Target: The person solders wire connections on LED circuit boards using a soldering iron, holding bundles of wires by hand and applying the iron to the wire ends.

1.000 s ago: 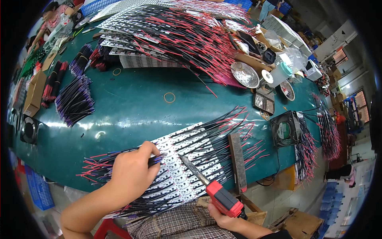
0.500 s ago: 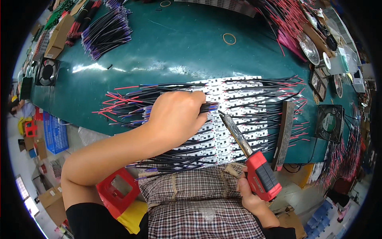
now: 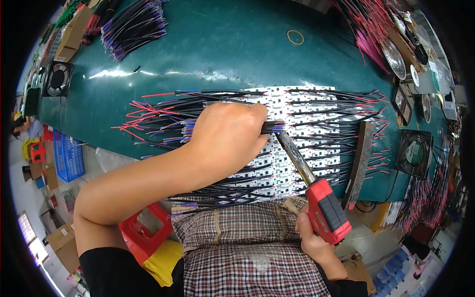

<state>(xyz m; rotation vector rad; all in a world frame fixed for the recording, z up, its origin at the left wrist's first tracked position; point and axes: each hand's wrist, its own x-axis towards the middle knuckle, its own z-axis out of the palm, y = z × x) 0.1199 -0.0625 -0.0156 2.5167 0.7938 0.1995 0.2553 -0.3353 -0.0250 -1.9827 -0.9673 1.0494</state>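
My left hand (image 3: 230, 131) is closed around a bundle of black wires (image 3: 272, 127), whose tips point right over a panel of white circuit boards (image 3: 281, 171). My right hand (image 3: 316, 245) grips a red and black soldering gun (image 3: 327, 210) from below. Its dark tip reaches up to the ends of the bundled wires; whether it touches them I cannot make out. Black wires with red ends (image 3: 316, 116) are attached along the panel's right side. More wires with red and blue ends (image 3: 161, 121) spread out to the left, partly under my left hand.
A dark flat bar (image 3: 358, 163) lies across the wires on the right, beside a black fan (image 3: 414, 154). Another fan (image 3: 58, 79) stands at the left edge of the green table (image 3: 213, 44). Wire bundles (image 3: 133, 27) and a rubber band (image 3: 295, 37) lie farther back.
The soldering gun's tip has come closer to the ends of the wires in my left hand. The view has shifted slightly; both hands keep their grip.
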